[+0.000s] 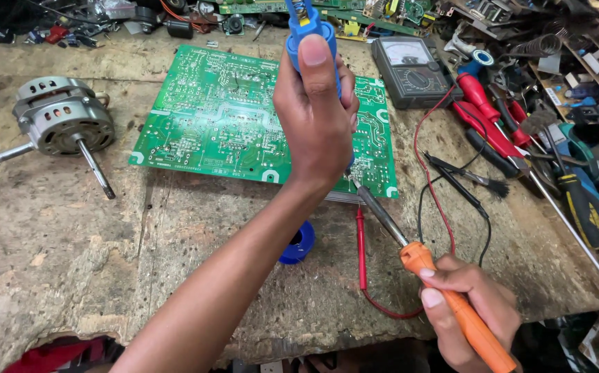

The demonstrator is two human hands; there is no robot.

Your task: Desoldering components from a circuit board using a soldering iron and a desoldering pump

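Note:
A large green circuit board [230,117] lies solder side up on a worn wooden bench [57,235]. My left hand [316,110] grips a blue desoldering pump [310,31] upright over the board's right part, thumb on top. My right hand [469,300] holds an orange-handled soldering iron [437,283]; its metal tip reaches the board's lower right corner, just under the pump's nozzle.
A grey electric motor [61,121] with a shaft sits at the left. An analogue multimeter [413,69] lies behind the board, its red and black probe leads [363,242] trailing forward. A blue solder spool [299,243] sits under my forearm. Screwdrivers and pliers [520,131] crowd the right side.

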